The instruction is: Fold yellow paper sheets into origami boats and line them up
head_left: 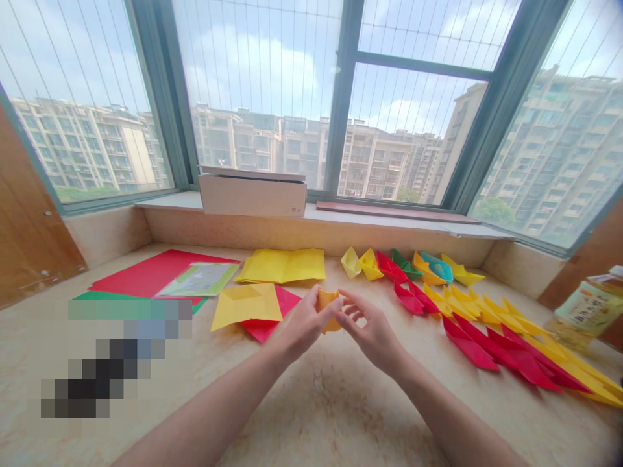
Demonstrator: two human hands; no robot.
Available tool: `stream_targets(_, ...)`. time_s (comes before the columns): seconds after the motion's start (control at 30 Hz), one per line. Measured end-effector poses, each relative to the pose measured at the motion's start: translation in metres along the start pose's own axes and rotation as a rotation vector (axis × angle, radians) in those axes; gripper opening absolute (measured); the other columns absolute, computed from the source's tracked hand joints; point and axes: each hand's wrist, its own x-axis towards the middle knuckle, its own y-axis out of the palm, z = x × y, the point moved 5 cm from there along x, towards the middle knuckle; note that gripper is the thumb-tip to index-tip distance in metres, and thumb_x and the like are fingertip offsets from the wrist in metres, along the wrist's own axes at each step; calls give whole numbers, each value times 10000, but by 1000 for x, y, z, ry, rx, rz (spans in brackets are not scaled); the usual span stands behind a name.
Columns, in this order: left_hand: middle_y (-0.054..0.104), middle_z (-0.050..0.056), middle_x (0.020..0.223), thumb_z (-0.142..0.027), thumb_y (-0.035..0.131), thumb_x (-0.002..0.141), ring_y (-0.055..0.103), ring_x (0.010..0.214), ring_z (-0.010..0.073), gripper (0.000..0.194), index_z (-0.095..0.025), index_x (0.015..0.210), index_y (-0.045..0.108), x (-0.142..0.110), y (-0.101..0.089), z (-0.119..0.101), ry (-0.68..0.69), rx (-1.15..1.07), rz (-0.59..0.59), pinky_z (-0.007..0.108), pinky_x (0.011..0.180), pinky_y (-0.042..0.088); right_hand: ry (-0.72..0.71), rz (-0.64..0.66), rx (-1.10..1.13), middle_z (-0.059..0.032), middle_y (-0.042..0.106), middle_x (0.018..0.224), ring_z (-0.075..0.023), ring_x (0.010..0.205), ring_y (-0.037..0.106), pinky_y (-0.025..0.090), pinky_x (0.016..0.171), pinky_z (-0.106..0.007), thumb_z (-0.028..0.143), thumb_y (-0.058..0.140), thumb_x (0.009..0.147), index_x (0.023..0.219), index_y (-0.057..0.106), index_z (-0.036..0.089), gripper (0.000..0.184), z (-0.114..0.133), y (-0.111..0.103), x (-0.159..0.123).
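Observation:
Both hands meet over the marble sill. My left hand point(304, 321) is closed around a small folded yellow-orange paper piece point(327, 303), gripping it by its left side. My right hand point(370, 329) pinches the same piece from the right with thumb and fingertips, the other fingers curled. Just left of the hands lie a yellow sheet point(246, 305) over a red sheet point(272, 321). Farther back rests a stack of yellow paper point(285, 264).
Several folded paper boats point(428, 285) in yellow, red, green and teal run in rows to the right. Red and green sheets point(150, 272) with a printed leaflet point(200, 279) lie at left. A white box point(252, 193) stands on the window ledge. A bottle point(586, 310) stands at far right.

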Motion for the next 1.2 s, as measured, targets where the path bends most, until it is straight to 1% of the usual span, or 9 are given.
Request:
stream_targets(0.1,574,-21,766,-502,708,776,590,653,123,386,-184,893,521,2,0,-3,9,-5,-9,223,572,478,0,3,32,-89,704,1034,-206,827,669,552,714,-342,394,624,890,1335,546,200,492,1,-2,-1)
stream_targets(0.23,603,6,834,-493,639,836,602,652,130,365,-185,970,498,5,0,-12,21,-77,-17,236,524,505,-8,-45,106,-70,695,1016,-195,851,670,554,731,-332,341,536,937,1400,464,238,479,-3,-12,3)
stream_targets(0.4,609,27,862,-410,609,838,614,665,148,298,-170,995,531,9,-11,-17,52,-114,-122,241,484,515,-27,-107,67,-68,705,994,-178,777,673,553,700,-325,304,504,935,1323,559,228,399,-9,-22,8)
stream_targets(0.57,607,32,880,-311,577,835,621,667,156,280,-177,1078,539,11,-15,-12,42,-73,-117,243,453,527,-42,-149,-91,-91,699,1048,-190,786,672,550,639,-313,301,534,911,1246,627,211,359,-4,-25,7)
stream_targets(0.63,604,32,878,-291,564,840,626,680,161,276,-180,1091,540,11,-15,-10,37,-57,-95,247,457,538,-40,-139,-145,-101,695,1072,-192,785,669,550,621,-311,302,550,901,1254,619,198,374,-2,-25,7)
stream_targets(0.77,606,43,914,-229,523,835,645,695,168,272,-186,1104,536,13,-14,-8,27,-11,-88,258,465,556,-22,-80,-143,-105,696,1097,-194,814,677,567,703,-344,316,562,904,1292,582,184,410,-1,-24,7)
stream_targets(0.93,588,55,935,-173,504,822,659,719,180,299,-175,1120,538,15,-15,-4,28,93,-102,256,457,560,-61,-37,-122,-98,651,1197,-184,830,677,572,720,-344,337,586,900,1382,496,243,499,1,-22,6)
stream_targets(1.07,604,71,980,-164,501,823,656,722,171,313,-162,1129,564,15,-13,-5,34,66,-65,258,476,575,-117,4,-230,-86,654,1188,-182,834,663,565,737,-346,226,569,874,1315,569,247,441,0,-21,7)
stream_targets(1.2,636,86,1014,-197,520,832,667,756,190,326,-163,1148,591,14,-12,-8,16,-18,-52,304,520,609,-111,4,-301,-83,714,1078,-192,823,653,562,735,-352,151,533,847,1313,585,204,472,-7,-24,8)
